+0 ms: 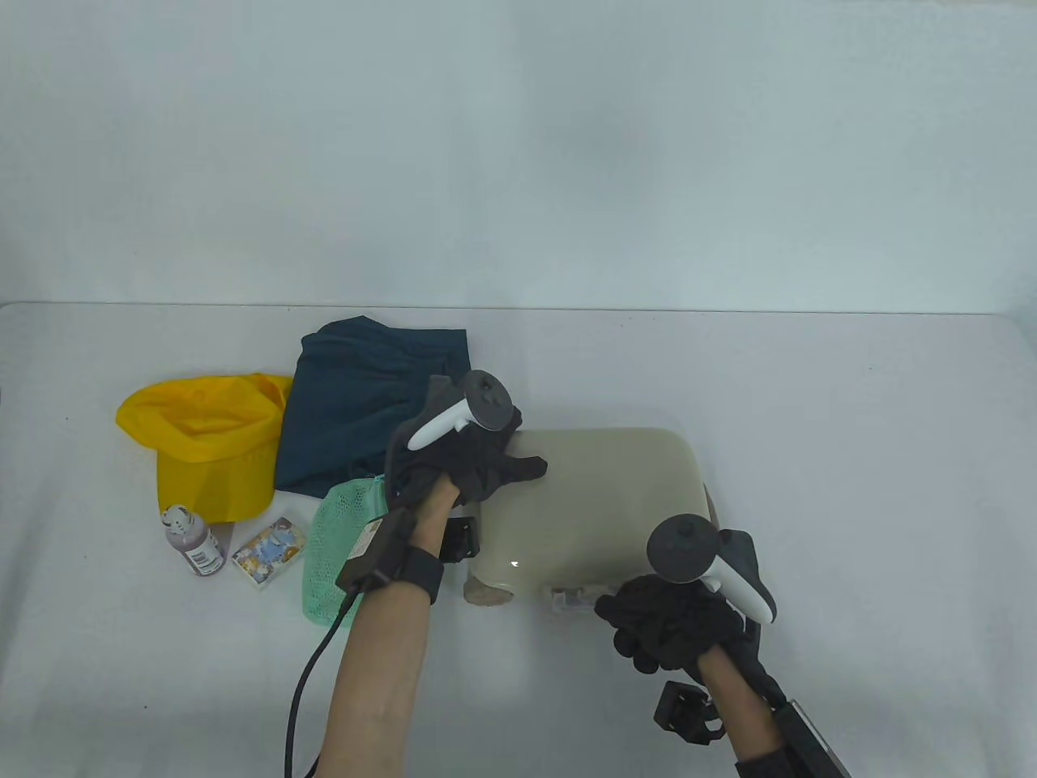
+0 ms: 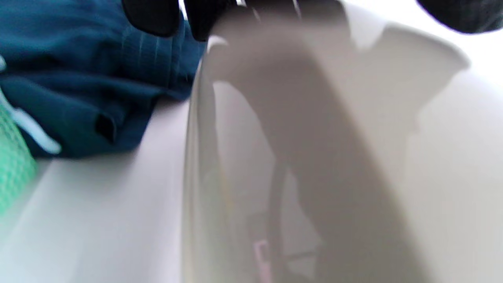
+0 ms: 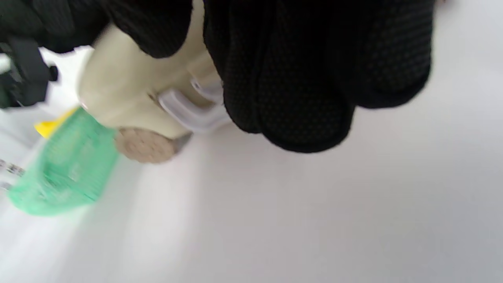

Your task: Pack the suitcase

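Cap (image 1: 202, 442), bottle (image 1: 193, 539) lie left of suitcase (image 1: 599, 502).

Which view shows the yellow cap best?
The table view: the whole yellow cap lies at the table's left, beside the dark blue garment. The right wrist view catches only a blurred yellow sliver; the left wrist view shows none.

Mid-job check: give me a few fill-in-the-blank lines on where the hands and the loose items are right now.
1. The left hand rests on the left end of the closed beige ____.
2. The cap at the far left of the table is ____ in colour.
3. The dark blue garment lies between the cap and the ____.
4. The small bottle stands just left of a small printed ____, near the green mesh bag.

Missing words: suitcase; yellow; suitcase; packet
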{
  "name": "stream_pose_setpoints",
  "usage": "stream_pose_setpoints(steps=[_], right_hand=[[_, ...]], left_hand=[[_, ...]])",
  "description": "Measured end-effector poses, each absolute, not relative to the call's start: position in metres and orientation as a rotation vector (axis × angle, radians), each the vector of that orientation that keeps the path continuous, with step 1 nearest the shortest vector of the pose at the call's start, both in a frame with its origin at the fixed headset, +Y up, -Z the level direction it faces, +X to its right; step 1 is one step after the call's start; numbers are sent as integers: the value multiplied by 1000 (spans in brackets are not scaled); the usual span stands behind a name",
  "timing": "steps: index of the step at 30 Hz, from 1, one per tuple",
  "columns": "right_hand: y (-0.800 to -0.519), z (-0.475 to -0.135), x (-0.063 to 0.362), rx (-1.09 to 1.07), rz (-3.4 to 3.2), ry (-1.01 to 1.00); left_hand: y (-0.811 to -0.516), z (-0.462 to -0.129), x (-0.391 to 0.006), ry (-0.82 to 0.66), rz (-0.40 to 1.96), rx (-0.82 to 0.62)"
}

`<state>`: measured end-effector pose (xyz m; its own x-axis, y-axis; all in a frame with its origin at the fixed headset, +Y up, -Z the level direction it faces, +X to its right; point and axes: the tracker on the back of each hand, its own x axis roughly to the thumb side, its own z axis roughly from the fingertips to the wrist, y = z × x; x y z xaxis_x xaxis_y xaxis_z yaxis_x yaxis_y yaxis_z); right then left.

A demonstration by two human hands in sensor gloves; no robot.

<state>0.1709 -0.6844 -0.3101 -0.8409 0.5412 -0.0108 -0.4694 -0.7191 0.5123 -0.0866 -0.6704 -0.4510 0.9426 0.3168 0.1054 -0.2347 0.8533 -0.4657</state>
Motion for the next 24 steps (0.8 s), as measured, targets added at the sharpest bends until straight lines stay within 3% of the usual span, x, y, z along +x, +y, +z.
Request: stream_pose_setpoints(steps=[7, 11, 14, 24], right_hand=[[-644, -315, 206, 53, 2376, 304], [-633, -318, 229, -57, 2321, 169], [-641, -321, 240, -143, 2381, 129], [-696, -328, 236, -192, 2408, 424]], left_hand=[[-641, -384, -91, -207, 338, -294], [-649, -350, -94, -191, 439, -291], [-660, -333, -98, -171, 519, -346], [-706, -322, -102, -66, 625, -438]])
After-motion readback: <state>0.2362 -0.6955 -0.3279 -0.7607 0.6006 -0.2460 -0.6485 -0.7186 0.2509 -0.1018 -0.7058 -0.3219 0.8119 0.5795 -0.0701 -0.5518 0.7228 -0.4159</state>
